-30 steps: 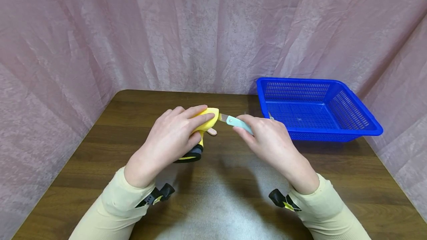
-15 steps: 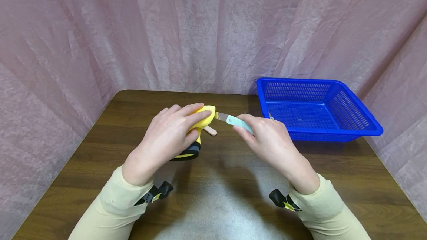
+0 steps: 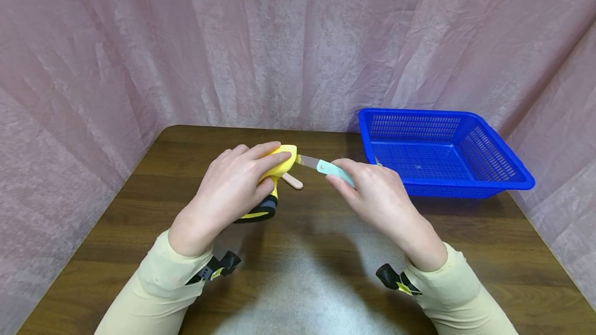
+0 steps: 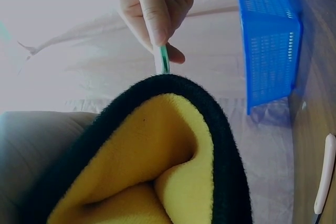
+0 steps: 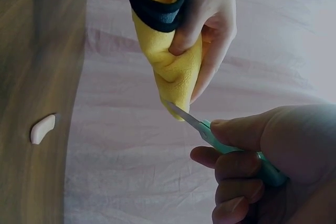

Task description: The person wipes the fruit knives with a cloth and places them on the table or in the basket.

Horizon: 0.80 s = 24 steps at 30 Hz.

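My left hand [image 3: 233,182] holds a yellow cloth [image 3: 287,152] with a dark border, folded around the tip of a blade. The knife [image 3: 336,171] has a mint-green handle that my right hand [image 3: 379,190] grips, its blade pointing left. In the right wrist view, the blade [image 5: 185,115] shows bare near the handle, with its tip against the cloth. The cloth's wide black-edged opening [image 4: 152,124] fills the left wrist view. Partly behind the cloth, a second knife with a pale pink handle [image 3: 293,181] lies on the table.
A blue plastic basket [image 3: 465,185] stands at the table's back right, beyond my right hand. By its left wall a small metallic piece [image 3: 378,161] shows. A pink curtain [image 3: 298,50] hangs behind the wooden table [image 3: 153,169].
My left hand has slid left and slightly away with the cloth, so more of the blade and of the pink handle shows. The right hand has stayed almost still.
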Each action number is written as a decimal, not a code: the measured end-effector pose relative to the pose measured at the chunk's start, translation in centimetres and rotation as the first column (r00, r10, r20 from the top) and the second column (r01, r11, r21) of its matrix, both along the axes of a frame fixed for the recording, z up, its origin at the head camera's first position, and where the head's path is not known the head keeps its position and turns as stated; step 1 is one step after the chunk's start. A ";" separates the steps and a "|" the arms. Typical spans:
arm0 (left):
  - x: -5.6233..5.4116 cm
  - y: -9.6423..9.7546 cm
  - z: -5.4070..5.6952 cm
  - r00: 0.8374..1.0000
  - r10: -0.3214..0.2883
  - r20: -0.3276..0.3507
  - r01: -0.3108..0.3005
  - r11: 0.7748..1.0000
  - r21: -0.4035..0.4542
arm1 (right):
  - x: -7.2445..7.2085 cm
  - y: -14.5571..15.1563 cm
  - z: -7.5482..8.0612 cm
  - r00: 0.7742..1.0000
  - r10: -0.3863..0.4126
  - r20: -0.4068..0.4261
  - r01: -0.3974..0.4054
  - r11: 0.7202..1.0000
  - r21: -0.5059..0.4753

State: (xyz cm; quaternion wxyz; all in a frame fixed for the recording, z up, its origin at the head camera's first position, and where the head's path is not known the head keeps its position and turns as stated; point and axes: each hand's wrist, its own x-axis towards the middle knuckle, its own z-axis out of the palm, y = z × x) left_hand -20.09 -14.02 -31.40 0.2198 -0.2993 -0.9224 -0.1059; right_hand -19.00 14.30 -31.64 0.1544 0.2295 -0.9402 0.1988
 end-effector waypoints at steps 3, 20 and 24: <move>0.0 0.0 0.0 1.000 0.007 0.006 -0.007 1.000 -0.002 | 0.0 0.0 0.0 1.000 0.001 -0.001 -0.001 1.000 -0.003; -0.3 -0.2 0.0 0.998 0.055 0.029 -0.056 0.998 0.018 | 0.1 0.1 0.1 1.000 -0.011 0.004 0.011 1.000 -0.011; -0.3 -0.3 0.0 0.997 0.065 0.033 -0.066 0.997 0.027 | 0.1 0.1 0.2 1.000 -0.014 0.005 0.014 1.000 -0.018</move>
